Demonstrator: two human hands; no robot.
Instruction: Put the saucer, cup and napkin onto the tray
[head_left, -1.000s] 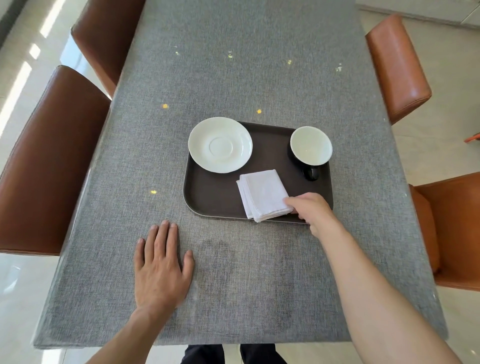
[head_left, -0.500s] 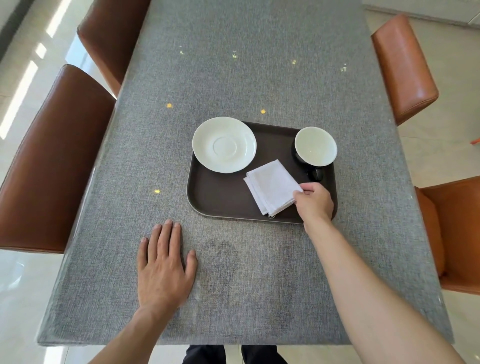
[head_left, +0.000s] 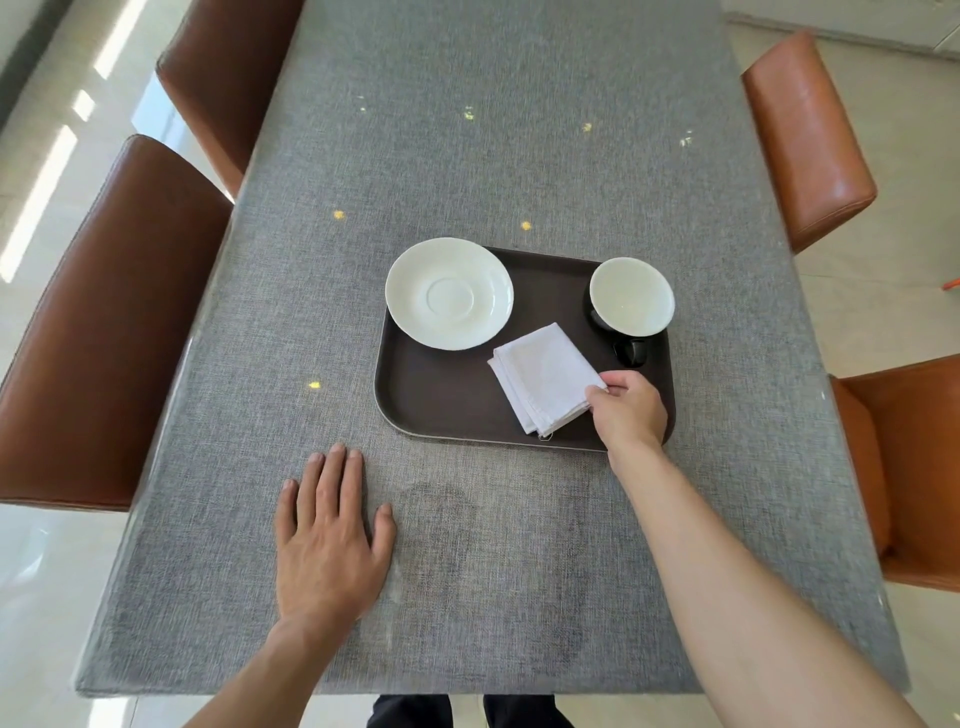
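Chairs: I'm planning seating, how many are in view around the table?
4: two on the left, a near chair and a far chair; two on the right, one far, one near. Others may sit outside the frame.

Dining room — long table (head_left: 467, 130), leather chairs (head_left: 104, 322)

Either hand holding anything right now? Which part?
The right hand pinches the folded white napkin at its right corner; the napkin lies on the tray. The left hand rests flat on the table, holding nothing.
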